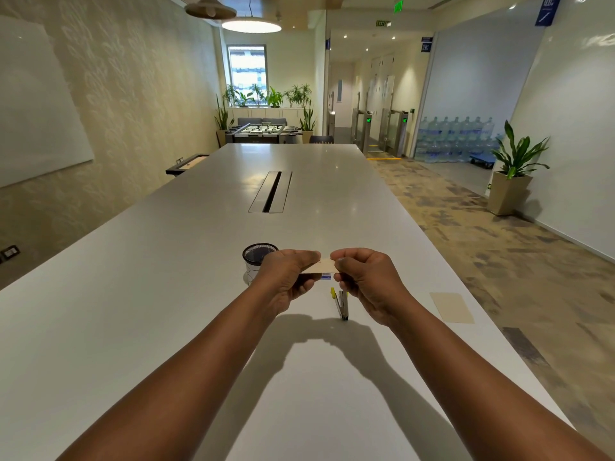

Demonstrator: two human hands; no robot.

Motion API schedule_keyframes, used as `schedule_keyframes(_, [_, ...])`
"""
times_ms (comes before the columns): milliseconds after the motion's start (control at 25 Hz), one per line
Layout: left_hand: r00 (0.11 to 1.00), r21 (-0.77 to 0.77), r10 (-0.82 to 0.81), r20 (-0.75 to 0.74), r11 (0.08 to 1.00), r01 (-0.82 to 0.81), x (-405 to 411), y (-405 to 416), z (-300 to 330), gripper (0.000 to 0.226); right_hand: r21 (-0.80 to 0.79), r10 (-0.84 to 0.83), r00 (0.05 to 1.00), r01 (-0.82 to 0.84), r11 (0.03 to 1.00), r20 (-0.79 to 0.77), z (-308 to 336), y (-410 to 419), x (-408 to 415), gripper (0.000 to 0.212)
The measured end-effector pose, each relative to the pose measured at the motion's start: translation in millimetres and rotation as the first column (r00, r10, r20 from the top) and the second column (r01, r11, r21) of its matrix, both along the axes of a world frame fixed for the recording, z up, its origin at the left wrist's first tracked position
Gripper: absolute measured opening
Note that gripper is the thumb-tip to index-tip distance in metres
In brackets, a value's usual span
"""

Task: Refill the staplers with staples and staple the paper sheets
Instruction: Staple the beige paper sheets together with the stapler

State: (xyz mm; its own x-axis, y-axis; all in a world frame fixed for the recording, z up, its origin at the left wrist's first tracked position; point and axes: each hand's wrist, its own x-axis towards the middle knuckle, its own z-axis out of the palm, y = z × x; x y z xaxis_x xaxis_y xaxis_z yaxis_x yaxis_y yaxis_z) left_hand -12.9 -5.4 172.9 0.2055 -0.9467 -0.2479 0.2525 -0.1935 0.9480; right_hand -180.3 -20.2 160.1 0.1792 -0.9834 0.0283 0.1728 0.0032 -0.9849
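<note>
Hands pinching a small staple box (pixel 321 266) between them, up off the table (pixel 166 294).
Left hand (pixel 286 277) grips one end, right hand (pixel 364 277) the other, box lying sideways. Opened stapler (pixel 342 302) sits just below, nearer the right hand; paper sheet (pixel 452 307) further right.

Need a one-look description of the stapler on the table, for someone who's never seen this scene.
Start at the long white table. Just below the right hand, between the two forearms, the stapler lies flipped open. It is slim, grey metal with a yellow tip, unlike the round black mesh cup left of it or the flat beige sheet at its right.
</note>
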Motion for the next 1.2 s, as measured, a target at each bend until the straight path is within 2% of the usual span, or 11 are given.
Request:
schedule_keyframes(240, [0.994,-0.028,-0.111,-0.022,0.994,0.11,6,2,0,0.018,-0.001,-0.024,1.0,0.024,1.0,-0.02,1,-3,-1,0.017])
schedule_keyframes(480, [1.0,0.011,-0.004,0.015,1.0,0.004,3,-6,-5,0.012,0.004,0.01,0.999,-0.01,1.0,-0.032,-2,-5,2,0.016])
schedule_keyframes(600, [0.999,-0.003,-0.03,-0.013,1.0,0.03,6,-7,-6,0.011,0.0,0.0,1.0,0.0,1.0,-0.028,-3,-9,3,0.016])
schedule_keyframes(840, [0.984,-0.067,-0.165,-0.072,0.985,0.161,14,-8,-7,0.032,0.031,-0.02,0.999,0.021,0.999,-0.047,-8,-19,2,0.02])
schedule_keyframes(1040, [0.985,-0.118,-0.168,0.03,0.978,0.171,19,-13,-18,0.048,0.005,-0.043,0.993,0.043,0.999,-0.112,-12,-32,2,0.037])
schedule_keyframes(1200, [0.977,-0.16,-0.051,0.207,0.983,0.086,22,-20,-32,0.045,-0.034,-0.056,0.978,0.05,0.998,-0.2,-16,-46,3,0.025])
